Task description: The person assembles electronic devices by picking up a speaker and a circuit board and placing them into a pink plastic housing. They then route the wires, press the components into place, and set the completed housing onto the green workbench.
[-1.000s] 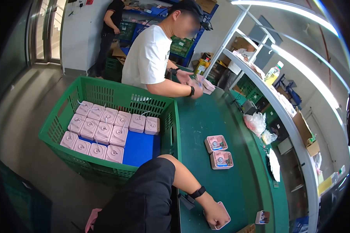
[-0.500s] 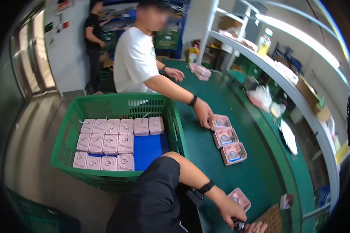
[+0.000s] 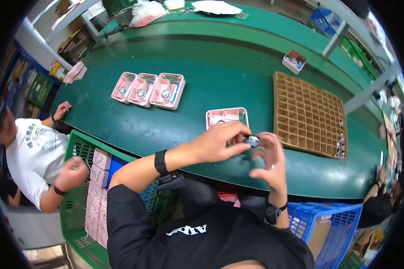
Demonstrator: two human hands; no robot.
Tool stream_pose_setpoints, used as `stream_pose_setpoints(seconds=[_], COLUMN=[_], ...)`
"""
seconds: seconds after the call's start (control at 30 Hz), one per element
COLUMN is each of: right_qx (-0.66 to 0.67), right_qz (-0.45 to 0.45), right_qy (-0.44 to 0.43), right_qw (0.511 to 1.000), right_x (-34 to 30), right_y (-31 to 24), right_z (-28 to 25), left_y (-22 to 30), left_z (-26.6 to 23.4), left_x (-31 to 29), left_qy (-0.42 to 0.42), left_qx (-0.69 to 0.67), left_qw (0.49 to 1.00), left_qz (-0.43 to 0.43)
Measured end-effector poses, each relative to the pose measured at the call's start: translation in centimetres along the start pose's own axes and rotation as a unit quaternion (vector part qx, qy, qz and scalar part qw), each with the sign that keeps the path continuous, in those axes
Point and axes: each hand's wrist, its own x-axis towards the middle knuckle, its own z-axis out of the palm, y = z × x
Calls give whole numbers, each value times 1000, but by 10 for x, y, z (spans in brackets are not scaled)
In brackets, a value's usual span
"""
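My left hand (image 3: 226, 141) pinches a small round black-and-silver part (image 3: 253, 141) between thumb and fingertips. Close beside it, my right hand (image 3: 274, 163) has its fingers curled near the part and its thumb held apart. Whether those fingertips touch the part, I cannot tell. Just behind my left hand stands an open pink plastic box (image 3: 226, 112), its lower portion covered by the hand. To the right lies a brown cardboard divider grid (image 3: 303, 110), with several small metal parts (image 3: 342, 141) in its right-hand cells.
Three open pink boxes (image 3: 167, 92) with parts inside stand in a row on the green table (image 3: 202, 67). Another small pink box (image 3: 294, 61) sits behind the grid. A green crate (image 3: 72, 215) of pink boxes and a person (image 3: 33, 157) are at left. A blue crate (image 3: 325, 224) stands at right.
The view has swung to the right. My hands, earlier at the lower edge, now show fully, with the round part raised between them. The co-worker's hand has left the row of pink boxes.
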Motion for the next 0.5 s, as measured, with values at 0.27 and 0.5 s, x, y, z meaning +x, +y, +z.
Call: stream_pose_setpoints(seconds=[0.27, 0.5], right_qx=[-42, -140], right_qz=[9, 43], right_qy=[36, 13], right_qw=[998, 989], right_x=[-1, 14], right_y=[45, 48], right_z=[2, 5], left_y=[-9, -5], left_z=[9, 3], left_x=[0, 2], left_qy=[53, 85], left_qx=[184, 200], left_qw=[976, 972], left_qz=[102, 84])
